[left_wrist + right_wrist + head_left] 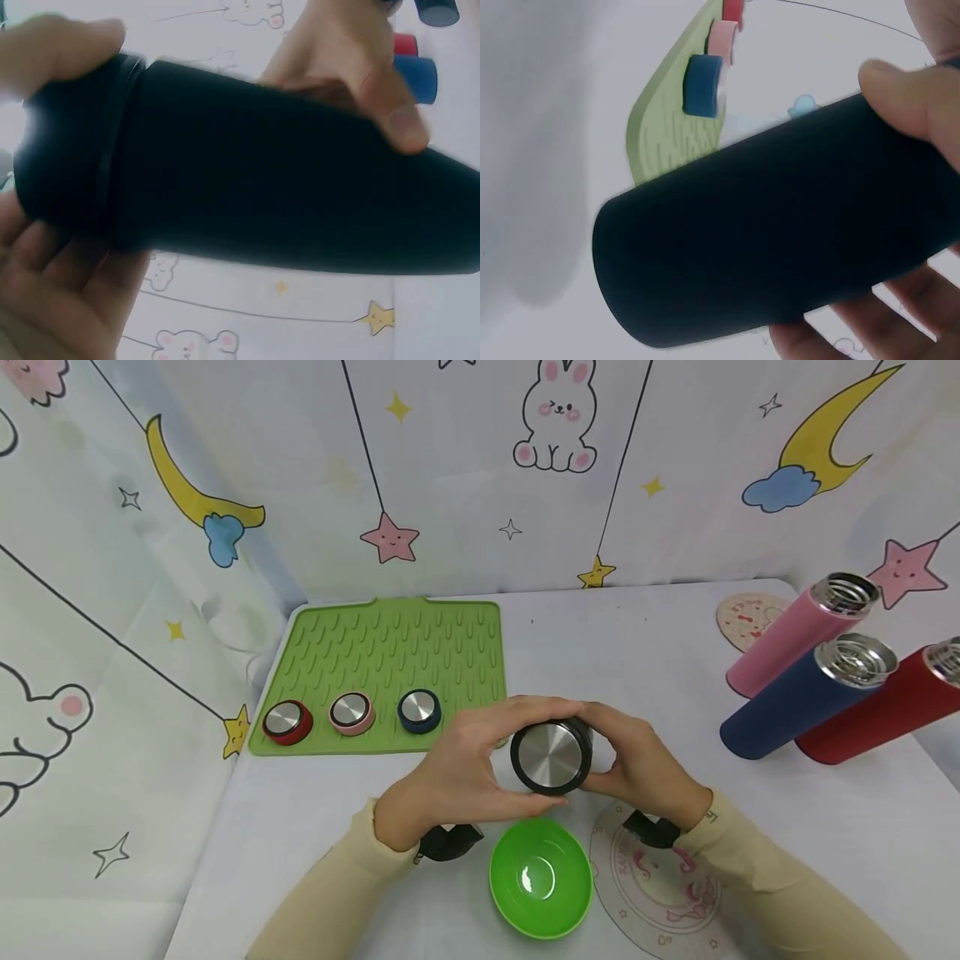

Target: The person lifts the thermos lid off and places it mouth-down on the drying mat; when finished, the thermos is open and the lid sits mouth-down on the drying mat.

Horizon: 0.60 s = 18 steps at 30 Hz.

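Note:
A black thermos [285, 172] is held up above the table, its steel-topped lid [550, 757] toward the head camera. My left hand [468, 768] grips the lid, thumb on one side and fingers on the other. Around the bottle's body, my right hand [641, 764] is wrapped with its thumb on top and fingers beneath, as the right wrist view shows. In the left wrist view a narrow dark seam [124, 142] runs between lid and body. From the head view, most of the body is hidden behind the lid and hands.
A green mat [397, 647] at the back left carries a red lid [287, 722], a pink lid [351, 713] and a navy lid [419, 710]. Lidless pink [795, 639], navy [802, 702] and red [877, 710] thermoses stand right. Below my hands are a green bowl [540, 881] and round patterned mat [637, 902].

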{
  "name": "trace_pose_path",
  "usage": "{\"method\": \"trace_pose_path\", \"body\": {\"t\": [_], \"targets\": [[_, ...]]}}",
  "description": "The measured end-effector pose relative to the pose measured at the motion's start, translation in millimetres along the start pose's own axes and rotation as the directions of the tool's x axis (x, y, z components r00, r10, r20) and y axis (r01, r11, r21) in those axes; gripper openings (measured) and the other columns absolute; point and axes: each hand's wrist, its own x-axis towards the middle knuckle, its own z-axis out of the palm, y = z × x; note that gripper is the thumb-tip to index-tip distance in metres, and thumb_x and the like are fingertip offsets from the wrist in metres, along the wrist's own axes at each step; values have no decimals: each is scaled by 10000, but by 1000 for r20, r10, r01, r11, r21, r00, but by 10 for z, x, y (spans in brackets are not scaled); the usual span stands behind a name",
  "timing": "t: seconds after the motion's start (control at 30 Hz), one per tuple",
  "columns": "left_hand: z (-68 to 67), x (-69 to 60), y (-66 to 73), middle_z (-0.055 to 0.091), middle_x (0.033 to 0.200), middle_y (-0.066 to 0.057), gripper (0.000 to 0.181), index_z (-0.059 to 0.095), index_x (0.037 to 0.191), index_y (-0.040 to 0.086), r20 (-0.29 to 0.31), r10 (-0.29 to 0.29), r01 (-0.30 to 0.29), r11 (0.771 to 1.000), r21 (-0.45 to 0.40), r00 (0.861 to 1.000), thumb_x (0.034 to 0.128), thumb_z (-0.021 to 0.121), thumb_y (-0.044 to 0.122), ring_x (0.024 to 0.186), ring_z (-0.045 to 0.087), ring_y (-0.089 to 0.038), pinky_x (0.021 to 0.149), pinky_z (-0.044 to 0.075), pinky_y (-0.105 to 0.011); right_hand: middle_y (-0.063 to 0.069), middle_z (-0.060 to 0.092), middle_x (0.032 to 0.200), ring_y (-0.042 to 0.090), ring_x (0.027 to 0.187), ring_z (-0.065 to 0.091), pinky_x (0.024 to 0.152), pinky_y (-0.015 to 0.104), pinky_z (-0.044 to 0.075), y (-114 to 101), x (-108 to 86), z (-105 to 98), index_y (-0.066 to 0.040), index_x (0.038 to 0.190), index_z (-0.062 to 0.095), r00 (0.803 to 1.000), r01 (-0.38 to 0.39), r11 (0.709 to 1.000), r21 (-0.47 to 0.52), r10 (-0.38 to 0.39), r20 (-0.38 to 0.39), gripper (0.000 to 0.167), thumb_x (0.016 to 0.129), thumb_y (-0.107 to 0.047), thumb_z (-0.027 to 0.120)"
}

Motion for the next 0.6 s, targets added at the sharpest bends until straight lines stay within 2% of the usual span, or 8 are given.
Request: {"method": "trace_pose_path", "body": {"t": [0.1, 0.2, 0.33, 0.4, 0.47, 0.6], "targets": [[52, -20, -10, 701, 1306, -209, 754, 602, 1357, -62, -94, -28, 31, 999, 26, 995, 696, 945, 58, 1227, 694, -257, 1084, 559, -325, 87, 679, 1351, 214, 1244, 661, 1133, 111, 430, -12, -13, 41, -82, 1469, 553, 998, -23, 998, -52, 20, -66, 915, 658, -57, 977], [104, -34, -17, 702, 1309, -199, 765, 603, 1360, -43, -176, -54, 64, 997, 47, 983, 687, 950, 62, 1216, 702, -252, 1071, 568, -331, 121, 680, 1345, 277, 1230, 672, 1137, 88, 406, -18, -22, 84, -63, 1468, 551, 992, -36, 996, -84, 26, -120, 932, 642, -56, 984], [145, -48, -24, 697, 1333, -167, 790, 601, 1372, -14, -236, -79, 99, 992, 74, 968, 681, 967, 103, 1216, 703, -221, 1051, 576, -323, 129, 680, 1343, 305, 1235, 675, 1141, 86, 398, -25, -18, 113, -70, 1473, 544, 989, -51, 993, -102, 36, -143, 942, 643, -70, 989], [141, -50, -26, 691, 1347, -159, 809, 597, 1382, -9, -231, -84, 104, 992, 77, 969, 678, 975, 117, 1229, 696, -216, 1055, 573, -320, 125, 679, 1348, 298, 1243, 673, 1138, 91, 405, -26, -14, 107, -71, 1473, 543, 990, -59, 993, -99, 45, -135, 942, 645, -86, 993], [117, -47, -27, 682, 1363, -165, 828, 588, 1392, -17, -199, -83, 99, 993, 68, 976, 676, 981, 122, 1256, 681, -223, 1078, 560, -325, 127, 678, 1354, 285, 1243, 673, 1118, 97, 431, -24, -9, 95, -62, 1469, 547, 992, -56, 995, -84, 46, -119, 941, 641, -77, 992], [20, -22, -14, 660, 1396, -179, 844, 567, 1412, -44, -55, -61, 63, 997, 35, 997, 694, 975, 127, 1314, 643, -234, 1131, 524, -323, 97, 680, 1362, 180, 1269, 654, 1094, 125, 475, -1, -2, 53, -70, 1452, 566, 998, -34, 999, -18, 33, -53, 904, 653, -82, 988]]}}
